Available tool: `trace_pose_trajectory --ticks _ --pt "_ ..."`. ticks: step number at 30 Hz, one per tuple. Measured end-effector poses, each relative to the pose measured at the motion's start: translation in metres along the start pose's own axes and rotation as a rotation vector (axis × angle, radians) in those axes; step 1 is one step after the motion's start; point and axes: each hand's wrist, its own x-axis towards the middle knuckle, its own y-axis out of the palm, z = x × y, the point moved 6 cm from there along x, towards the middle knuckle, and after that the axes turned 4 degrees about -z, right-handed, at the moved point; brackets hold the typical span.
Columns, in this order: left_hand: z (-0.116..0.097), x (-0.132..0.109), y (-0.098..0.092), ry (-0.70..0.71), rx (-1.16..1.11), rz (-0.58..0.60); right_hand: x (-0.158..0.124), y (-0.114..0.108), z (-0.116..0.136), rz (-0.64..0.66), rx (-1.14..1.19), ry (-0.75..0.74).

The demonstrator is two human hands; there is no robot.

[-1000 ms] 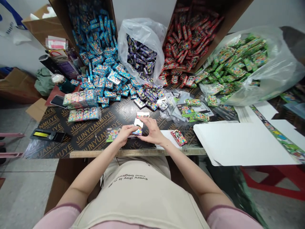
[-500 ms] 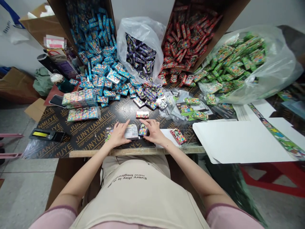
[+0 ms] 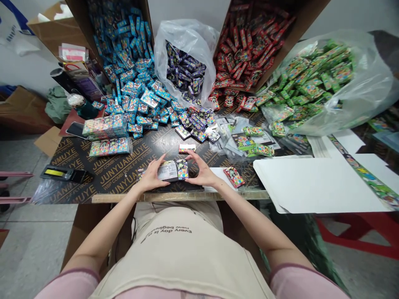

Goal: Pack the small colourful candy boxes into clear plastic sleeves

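Note:
My left hand [image 3: 151, 174] curves around the left part of a flat pack with a grey barcode label [image 3: 167, 170], its thumb along the near edge. A small purple candy-style box [image 3: 182, 169] sits flush against the pack's right end. My right hand [image 3: 201, 170] holds that box, index finger at its far edge and thumb at its near edge. Just beyond lies a small box with a white top and red side [image 3: 187, 148]. To the right, a red box [image 3: 234, 177] rests partly on white card [image 3: 216, 171].
Blue boxes [image 3: 132, 85], purple boxes in a clear bag [image 3: 187, 68], red boxes [image 3: 245, 54] and a bag of green boxes [image 3: 324, 72] line the back. Wrapped stacks [image 3: 109, 146] and a tape dispenser [image 3: 64, 173] stand left. White card sheets [image 3: 311, 182] lie right.
The purple box has moved left and now meets the barcoded pack, closing the small gap between them. My right hand's fingers have spread wider around the box.

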Motion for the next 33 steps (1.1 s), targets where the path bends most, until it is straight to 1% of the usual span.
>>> trace_pose_trajectory --ticks 4,9,11,16,18,21,23,26,28,30,33 --pt "0.003 0.0 -0.003 -0.036 -0.041 -0.006 0.005 -0.004 0.008 0.025 -0.018 -0.006" --pt "0.002 0.001 -0.005 -0.025 -0.091 -0.014 0.01 -0.009 0.017 0.057 -0.008 -0.053" --pt "0.002 0.002 -0.007 -0.027 -0.126 -0.03 0.011 -0.012 0.021 0.037 -0.026 -0.065" --pt "0.002 0.005 -0.013 -0.065 -0.169 -0.045 0.012 -0.019 0.031 -0.068 -0.029 -0.118" --pt "0.002 0.006 -0.014 -0.069 -0.168 -0.039 0.011 -0.02 0.034 -0.074 -0.011 -0.126" --pt "0.001 0.005 -0.015 -0.057 -0.161 -0.034 0.011 -0.016 0.034 0.018 0.023 -0.117" --pt "0.0 0.005 -0.017 -0.047 -0.163 -0.037 0.011 -0.014 0.03 0.071 0.064 -0.08" --pt "-0.003 0.003 -0.019 -0.023 -0.189 -0.011 0.012 -0.018 0.021 0.075 0.142 -0.007" --pt "-0.006 0.001 -0.02 -0.005 -0.215 0.025 0.014 -0.02 0.02 0.083 0.141 0.016" --pt "-0.007 -0.002 -0.02 0.0 -0.236 0.033 0.016 -0.021 0.024 0.099 0.092 0.002" --pt "-0.008 -0.004 -0.018 -0.002 -0.236 0.0 0.017 -0.018 0.036 0.115 -0.002 -0.065"
